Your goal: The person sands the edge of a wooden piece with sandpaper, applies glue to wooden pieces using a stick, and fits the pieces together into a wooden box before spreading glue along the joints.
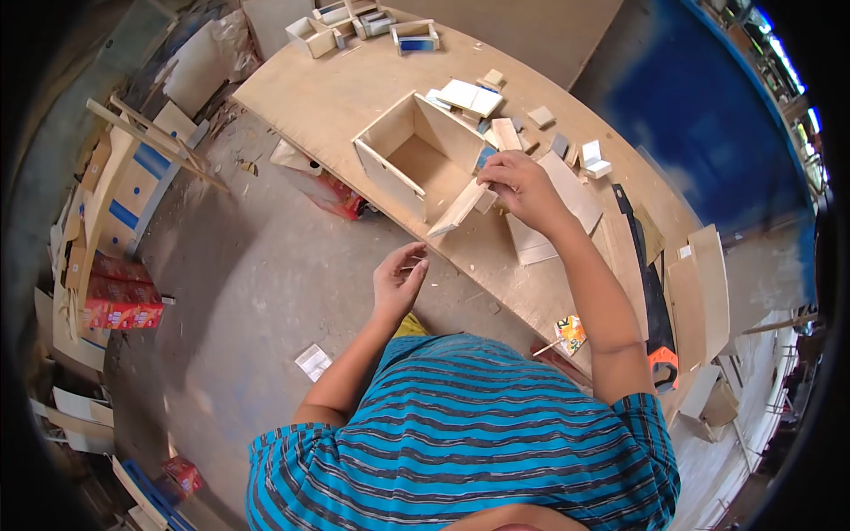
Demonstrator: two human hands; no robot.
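My right hand (522, 186) pinches the upper end of a narrow, pale wooden board (458, 209), which slants down toward the table's near edge. Just beyond it is an open wooden box (436, 133), its hollow facing up. My left hand (400, 281) hangs in front of the table edge with its fingers loosely bent and apart, holding nothing. A small wooden block (486, 202) shows beside the board, partly behind my right hand. To the right of that hand lies a flat pale panel (540, 243).
Wood offcuts (506, 134) and a white-faced piece (469, 97) lie behind the box on the table (292, 88). Small wooden frames (414, 37) stand at the far end. A handsaw (651, 292) with an orange handle lies along the right side. Red cartons (124, 296) sit on the left.
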